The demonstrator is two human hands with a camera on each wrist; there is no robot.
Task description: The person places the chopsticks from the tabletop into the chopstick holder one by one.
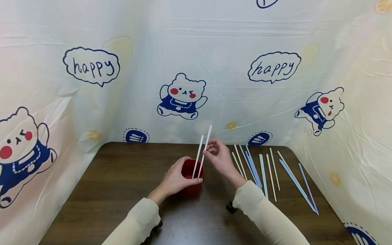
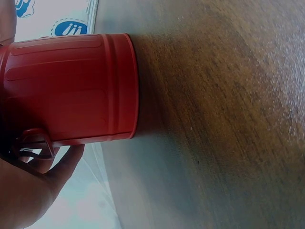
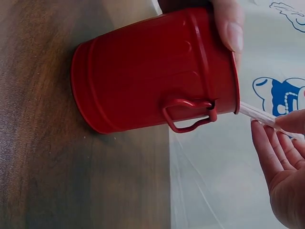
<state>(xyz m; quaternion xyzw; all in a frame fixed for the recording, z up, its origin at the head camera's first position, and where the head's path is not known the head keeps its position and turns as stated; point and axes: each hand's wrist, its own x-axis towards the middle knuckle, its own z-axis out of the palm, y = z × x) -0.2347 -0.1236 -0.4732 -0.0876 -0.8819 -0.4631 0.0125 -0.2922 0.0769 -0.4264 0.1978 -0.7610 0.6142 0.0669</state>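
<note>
A red metal bucket (image 1: 191, 191) with small side handles stands upright on the table. My left hand (image 1: 176, 178) grips it near the rim, thumb across the near side and fingers round the far side. Between thumb and fingertips, my right hand (image 1: 221, 159) pinches a long thin white stick (image 1: 208, 137), its lower end inside the bucket. A second white stick (image 1: 198, 154) leans in the bucket beside it. In the right wrist view, the held stick (image 3: 257, 113) passes over the bucket's rim (image 3: 236, 81). The sticks' bottom ends are hidden by the bucket.
Several loose sticks lie on the right of the brown wooden table (image 1: 122, 190): blue ones (image 1: 252, 166), cream ones (image 1: 271, 177) and a purple one (image 1: 308, 189). A printed curtain (image 1: 226, 41) hangs behind the table and along both sides.
</note>
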